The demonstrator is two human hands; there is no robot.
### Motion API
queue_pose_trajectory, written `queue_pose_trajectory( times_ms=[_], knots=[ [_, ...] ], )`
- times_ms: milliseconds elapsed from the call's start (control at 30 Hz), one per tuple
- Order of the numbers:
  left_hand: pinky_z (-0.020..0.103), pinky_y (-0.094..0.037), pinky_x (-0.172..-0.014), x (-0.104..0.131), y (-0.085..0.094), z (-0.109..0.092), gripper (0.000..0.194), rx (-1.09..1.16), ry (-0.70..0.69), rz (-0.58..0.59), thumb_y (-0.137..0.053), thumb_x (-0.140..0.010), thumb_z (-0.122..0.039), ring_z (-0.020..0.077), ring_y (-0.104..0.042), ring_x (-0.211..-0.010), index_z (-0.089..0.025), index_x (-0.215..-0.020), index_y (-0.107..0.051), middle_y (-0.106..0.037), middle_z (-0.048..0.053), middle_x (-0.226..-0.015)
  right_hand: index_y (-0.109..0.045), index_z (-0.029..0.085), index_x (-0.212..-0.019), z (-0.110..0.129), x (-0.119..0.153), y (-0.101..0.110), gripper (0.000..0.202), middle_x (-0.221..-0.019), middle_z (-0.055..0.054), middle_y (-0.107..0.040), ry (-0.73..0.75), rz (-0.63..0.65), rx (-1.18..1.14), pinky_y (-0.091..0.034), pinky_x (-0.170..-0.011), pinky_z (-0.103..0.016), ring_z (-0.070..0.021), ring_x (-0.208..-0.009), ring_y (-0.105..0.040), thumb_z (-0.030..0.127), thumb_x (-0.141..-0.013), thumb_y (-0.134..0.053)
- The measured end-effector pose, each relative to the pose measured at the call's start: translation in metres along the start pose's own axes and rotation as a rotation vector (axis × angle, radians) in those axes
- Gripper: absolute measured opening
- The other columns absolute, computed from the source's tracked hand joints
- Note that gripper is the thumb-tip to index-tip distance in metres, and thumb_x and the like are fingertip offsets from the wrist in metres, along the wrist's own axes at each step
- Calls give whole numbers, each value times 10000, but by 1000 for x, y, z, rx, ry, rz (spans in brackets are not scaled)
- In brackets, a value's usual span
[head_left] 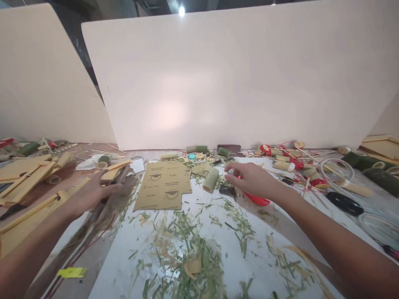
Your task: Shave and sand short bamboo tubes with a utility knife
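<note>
Fingers: right hand's (251, 178) apart, left hand's (89, 195) too blurred to tell; bamboo tube (211, 180) near white sheet's (121, 257) far edge, presumably handy.

Back edge is walled off by the white board (224, 74). Best lane: front-centre of the white sheet (115, 265) — only loose shavings (205, 265). Between the hands (left hand (95, 191), right hand (245, 180)) it's low: flat sandpaper (162, 187), bamboo tube (211, 180) lying down — pass above. Red object (258, 200) crowds the right wrist. Right side's tight: red-wrapped tubes (318, 182), black oval (345, 203). Wooden pieces (40, 178) block far left; clutter by left hand is blurred, clearance hard to judge.
</note>
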State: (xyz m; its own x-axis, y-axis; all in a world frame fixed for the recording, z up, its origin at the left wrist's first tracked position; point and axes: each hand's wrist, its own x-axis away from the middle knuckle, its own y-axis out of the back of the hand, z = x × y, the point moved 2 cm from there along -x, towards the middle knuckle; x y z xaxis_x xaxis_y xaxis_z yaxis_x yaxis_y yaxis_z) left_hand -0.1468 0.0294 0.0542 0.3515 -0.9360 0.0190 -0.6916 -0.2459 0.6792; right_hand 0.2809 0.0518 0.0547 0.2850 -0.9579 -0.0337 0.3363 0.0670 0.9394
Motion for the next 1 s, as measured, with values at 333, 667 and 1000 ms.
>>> queue_pose_trajectory(
  times_ms=[333,667,1000],
  knots=[
    [372,-511,-689,23,-56,-73,922,751,137,292,-804,-611,-329,199,-631,-717,-296,-1417,-358,-658,68,-1033,-380,297,-1361,119,0,-28,825,-1393,-130,-418,51,483,-1270,-581,-714,-360,-245,-1053,-591,283,-661,-817],
    [322,-513,-769,54,-89,-83,602,768,-41,163,-727,-729,-419,263,-589,-1108,-279,-1268,-499,-523,100,-1277,-445,272,-1161,143,7,-67,641,-1106,-7,-600,-88,502,-1795,-565,-640,-360,-152,-760,-639,135,-630,-777],
    [393,-470,-936,63,-80,-54,484,706,-252,648,-668,-820,-450,321,-536,-1205,-238,-1249,-603,-615,98,-1286,-551,217,-1131,129,13,-82,585,-1019,-60,-678,35,598,-1790,-541,-660,-334,-215,-843,-665,155,-601,-790]
  ],
)
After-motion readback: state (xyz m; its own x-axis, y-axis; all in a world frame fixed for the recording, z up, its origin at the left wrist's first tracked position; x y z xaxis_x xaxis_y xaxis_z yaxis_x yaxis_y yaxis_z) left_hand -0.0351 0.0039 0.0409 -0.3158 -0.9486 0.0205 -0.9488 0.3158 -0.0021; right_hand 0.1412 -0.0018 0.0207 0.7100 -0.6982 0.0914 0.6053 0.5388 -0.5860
